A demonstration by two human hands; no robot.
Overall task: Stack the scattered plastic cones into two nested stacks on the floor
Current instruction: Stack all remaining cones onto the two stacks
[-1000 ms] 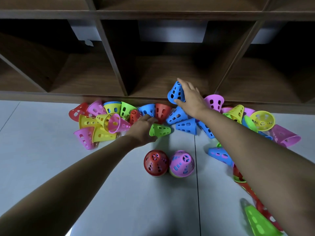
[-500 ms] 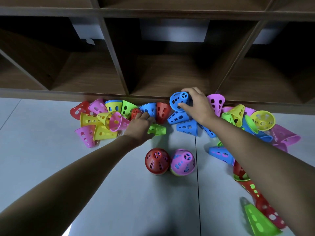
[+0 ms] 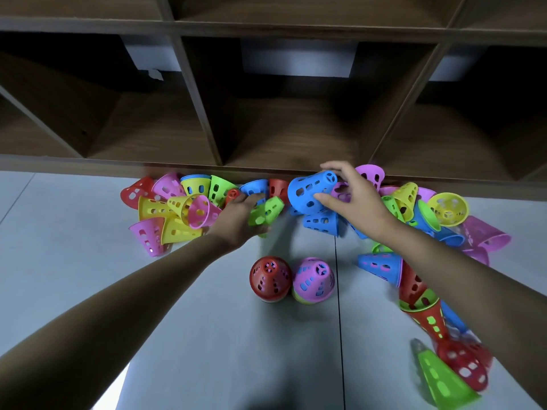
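Observation:
Several perforated plastic cones in red, pink, yellow, green and blue lie scattered along the foot of a wooden shelf. My left hand [image 3: 239,220] grips a green cone [image 3: 266,213] lifted a little off the floor. My right hand [image 3: 355,199] holds a blue cone [image 3: 310,192] above the pile, tip pointing right. Two upright stacks stand side by side on the floor nearer me: one topped by a red cone [image 3: 270,278], one topped by a pink cone [image 3: 315,279].
The brown cubby shelf [image 3: 266,170] runs across the back, its bottom edge just behind the cones. More cones [image 3: 414,294] trail down the right side under my right forearm, ending at a green cone [image 3: 441,380]. Grey tiled floor [image 3: 88,261] lies at left and front.
My right hand has lifted the blue cone off the pile and turned it sideways. My left hand has closed on the green cone and raised it slightly.

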